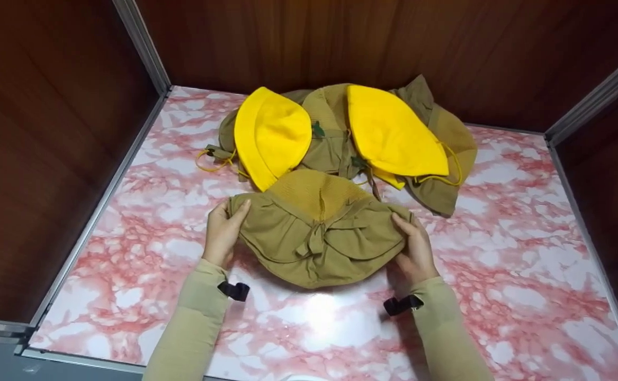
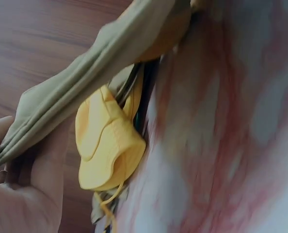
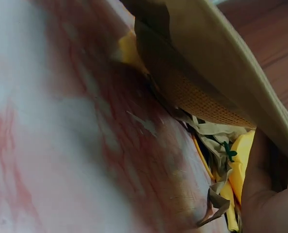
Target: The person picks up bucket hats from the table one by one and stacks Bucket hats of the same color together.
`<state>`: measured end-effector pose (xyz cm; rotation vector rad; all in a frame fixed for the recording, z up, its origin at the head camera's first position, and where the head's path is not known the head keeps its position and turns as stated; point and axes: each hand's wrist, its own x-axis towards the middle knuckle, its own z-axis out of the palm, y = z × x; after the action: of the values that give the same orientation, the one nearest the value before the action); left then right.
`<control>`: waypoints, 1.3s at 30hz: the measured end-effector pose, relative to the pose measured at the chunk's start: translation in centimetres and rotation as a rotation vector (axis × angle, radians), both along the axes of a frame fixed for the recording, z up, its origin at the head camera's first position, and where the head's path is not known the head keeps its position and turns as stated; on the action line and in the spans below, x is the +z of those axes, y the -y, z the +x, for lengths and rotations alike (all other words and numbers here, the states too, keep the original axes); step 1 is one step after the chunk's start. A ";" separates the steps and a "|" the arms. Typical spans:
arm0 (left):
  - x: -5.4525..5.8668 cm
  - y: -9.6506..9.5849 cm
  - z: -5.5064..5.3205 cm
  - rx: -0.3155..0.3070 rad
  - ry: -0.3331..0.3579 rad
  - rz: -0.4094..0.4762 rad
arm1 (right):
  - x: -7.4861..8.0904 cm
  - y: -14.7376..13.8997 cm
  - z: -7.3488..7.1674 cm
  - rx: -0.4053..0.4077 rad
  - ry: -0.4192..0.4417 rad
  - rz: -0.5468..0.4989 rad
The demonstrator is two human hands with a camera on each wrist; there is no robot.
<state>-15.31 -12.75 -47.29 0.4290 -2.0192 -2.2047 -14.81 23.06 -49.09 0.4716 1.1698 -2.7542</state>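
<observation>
On my feed, L hand (image 1: 225, 230) & R hand (image 1: 417, 246) each pinch one end of the khaki hat (image 1: 287, 230), held betw. them over the tbl (image 1: 510, 296), long axis L–R, neither hand nearer, yellow hat (image 1: 282, 137) just beyond.

Pale olive sleeves (image 1: 195, 317) cover both forearms, a black strap (image 1: 233, 290) at each wrist

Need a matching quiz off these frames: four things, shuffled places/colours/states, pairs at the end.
Things:
1. Nearest khaki hat
2. Yellow bucket hat at picture left
3. Tabletop
4. Wrist straps

Matches:
A. black
B. lying on other khaki hats
C. gripped by left hand and right hand
D. red-and-white marbled

Pairs: 1-C, 2-B, 3-D, 4-A
</observation>
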 end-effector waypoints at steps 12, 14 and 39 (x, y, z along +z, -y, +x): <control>-0.7 4.7 0.9 0.048 -0.036 -0.650 | 0.6 1.3 1.0 0.021 -0.010 0.497; -1.0 5.5 1.1 0.043 -0.027 -0.698 | 0.6 1.6 1.2 0.043 -0.021 0.583; -1.8 11.9 3.4 -0.005 0.348 -0.946 | -1.4 2.5 1.8 0.397 -0.147 0.940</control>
<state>-11.89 -24.61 -49.05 0.6779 -2.8981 -0.9774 -12.98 20.59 -50.48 0.0687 2.2646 -1.7989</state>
